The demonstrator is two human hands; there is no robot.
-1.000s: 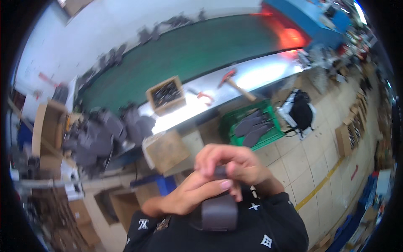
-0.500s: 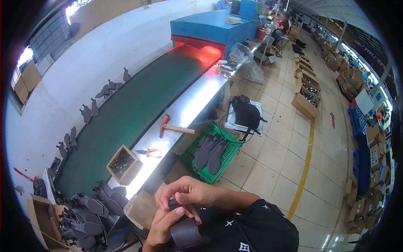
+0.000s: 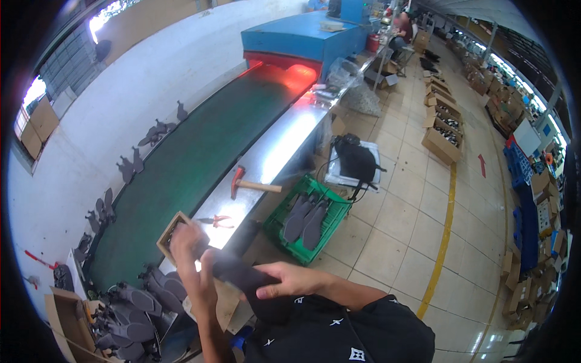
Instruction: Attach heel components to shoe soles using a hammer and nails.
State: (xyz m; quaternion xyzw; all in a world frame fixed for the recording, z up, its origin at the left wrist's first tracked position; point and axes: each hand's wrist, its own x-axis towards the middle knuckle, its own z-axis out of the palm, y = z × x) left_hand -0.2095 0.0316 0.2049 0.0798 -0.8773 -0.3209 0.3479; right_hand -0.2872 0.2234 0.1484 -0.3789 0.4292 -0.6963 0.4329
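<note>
My right hand [image 3: 287,280] grips a dark grey shoe sole [image 3: 241,272] in front of my body, thumb on top. My left hand [image 3: 192,247] is smeared by motion over the near edge of a small wooden box [image 3: 164,243], by the far end of the sole. What its fingers do cannot be made out, and it hides most of the box's contents. Just beyond the box, pliers with orange handles [image 3: 221,222] lie on the metal ledge [image 3: 254,158]. Further along it rests a hammer with a red head and wooden handle [image 3: 257,185].
A green conveyor belt [image 3: 187,151] runs into a blue machine [image 3: 290,37] glowing red. Grey soles [image 3: 130,314] pile up at the lower left beside a cardboard box [image 3: 63,320]. A green crate [image 3: 331,227] of soles stands on the floor; behind it is a black bag [image 3: 354,163].
My hands have parted from the dark piece they held together. The left has swung up and left to the wooden box; the right now holds the sole extended leftward.
</note>
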